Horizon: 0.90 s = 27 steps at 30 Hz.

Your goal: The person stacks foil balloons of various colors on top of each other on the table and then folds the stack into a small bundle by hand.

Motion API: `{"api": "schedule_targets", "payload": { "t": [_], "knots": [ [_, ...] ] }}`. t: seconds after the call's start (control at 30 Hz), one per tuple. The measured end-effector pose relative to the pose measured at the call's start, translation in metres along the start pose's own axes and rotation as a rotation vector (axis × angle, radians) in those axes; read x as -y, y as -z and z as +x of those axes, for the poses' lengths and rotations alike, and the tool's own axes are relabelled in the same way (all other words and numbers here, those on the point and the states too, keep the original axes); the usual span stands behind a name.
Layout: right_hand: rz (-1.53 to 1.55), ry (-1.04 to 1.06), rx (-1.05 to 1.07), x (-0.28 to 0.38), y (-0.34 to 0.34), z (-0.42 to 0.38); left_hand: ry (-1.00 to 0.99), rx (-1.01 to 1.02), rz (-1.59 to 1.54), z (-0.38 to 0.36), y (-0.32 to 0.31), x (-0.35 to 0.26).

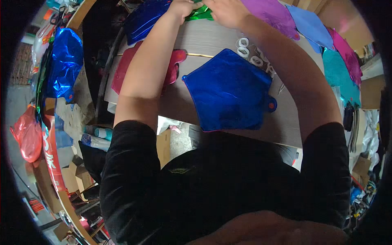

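My left hand (182,10) and my right hand (227,12) meet at the top edge of the head view, over a shiny green foil balloon (201,14). The fingers of both hands curl in at it, partly cut off by the frame. Most of the green foil lies out of sight. Nearer to me, between my forearms, a flat blue pentagon-shaped foil balloon (228,92) rests on the table (196,36), its small tab with a red dot pointing right. Partly behind my left forearm is a dark red foil balloon (126,67).
White rings (243,47) lie by my right forearm. A dark blue foil piece (145,20) sits at the top left; purple (271,18), light blue (312,28) and teal (341,75) ones line the right. Crumpled blue foil (65,61) hangs at left, above a red plastic bag (28,136).
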State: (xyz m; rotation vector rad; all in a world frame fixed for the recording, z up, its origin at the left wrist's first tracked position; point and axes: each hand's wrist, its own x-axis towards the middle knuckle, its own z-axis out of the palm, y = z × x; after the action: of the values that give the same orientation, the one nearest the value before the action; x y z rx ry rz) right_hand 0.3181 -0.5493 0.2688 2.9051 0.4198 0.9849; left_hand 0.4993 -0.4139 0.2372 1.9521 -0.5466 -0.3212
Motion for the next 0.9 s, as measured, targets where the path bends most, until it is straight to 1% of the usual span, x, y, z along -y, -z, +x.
{"api": "schedule_targets", "payload": {
  "t": [0.07,0.13,0.17,0.23,0.27,0.3,0.33,0.37,0.43,0.47,0.5,0.53,0.57,0.63,0.7,0.77,0.8,0.87,0.9],
  "knots": [
    [-0.012,-0.026,-0.023,0.001,-0.001,0.004,-0.062,0.056,-0.032,-0.003,0.002,-0.002],
    [0.104,-0.375,0.295,0.001,-0.001,0.010,-0.037,0.030,-0.009,-0.005,0.002,-0.005],
    [0.105,-0.374,0.295,0.000,-0.003,0.010,-0.012,0.009,0.015,-0.006,0.002,-0.006],
    [0.016,-0.243,0.218,-0.010,-0.018,0.006,-0.005,-0.001,-0.011,-0.008,0.001,-0.009],
    [0.017,-0.243,0.220,-0.012,-0.022,0.004,0.002,-0.010,-0.037,-0.007,0.001,-0.008],
    [-0.042,-0.168,0.223,-0.013,-0.025,0.002,0.003,-0.008,-0.037,-0.007,-0.001,-0.007],
    [-0.101,-0.095,0.225,-0.016,-0.028,-0.002,0.066,-0.077,-0.065,-0.006,-0.002,-0.008],
    [-0.104,-0.099,0.227,-0.017,-0.026,-0.005,0.127,-0.144,-0.094,-0.003,-0.005,-0.008],
    [-0.161,0.230,0.031,-0.023,-0.020,-0.006,0.130,-0.170,-0.130,0.001,-0.006,-0.008],
    [-0.165,0.231,0.030,-0.025,-0.017,-0.006,0.141,-0.199,-0.166,0.002,-0.005,-0.006],
    [-0.110,0.243,0.084,-0.027,-0.014,-0.008,0.138,-0.198,-0.168,0.004,-0.002,-0.005],
    [-0.053,0.254,0.140,-0.026,-0.012,-0.009,0.100,-0.205,-0.079,0.015,0.003,0.003],
    [-0.053,0.254,0.142,-0.023,-0.011,-0.010,0.063,-0.212,0.010,0.030,0.009,0.012],
    [0.038,-0.191,0.448,-0.017,-0.012,-0.009,-0.010,-0.228,0.185,0.059,0.023,0.029],
    [0.043,-0.169,0.449,-0.018,-0.012,-0.008,-0.088,-0.247,0.362,0.075,0.031,0.036],
    [0.052,-0.150,0.449,-0.021,-0.015,-0.009,-0.163,-0.391,-0.453,0.037,0.031,-0.004],
    [0.016,-0.150,0.478,-0.021,-0.018,-0.009,-0.312,-0.483,-0.298,0.061,0.046,0.010],
    [-0.022,-0.149,0.502,-0.024,-0.025,-0.010,-0.072,-0.094,-0.671,0.028,0.106,-0.025],
    [-0.007,-0.161,0.474,-0.026,-0.029,-0.011,-0.249,-0.645,-0.083,0.060,0.085,-0.017]
  ]
}}
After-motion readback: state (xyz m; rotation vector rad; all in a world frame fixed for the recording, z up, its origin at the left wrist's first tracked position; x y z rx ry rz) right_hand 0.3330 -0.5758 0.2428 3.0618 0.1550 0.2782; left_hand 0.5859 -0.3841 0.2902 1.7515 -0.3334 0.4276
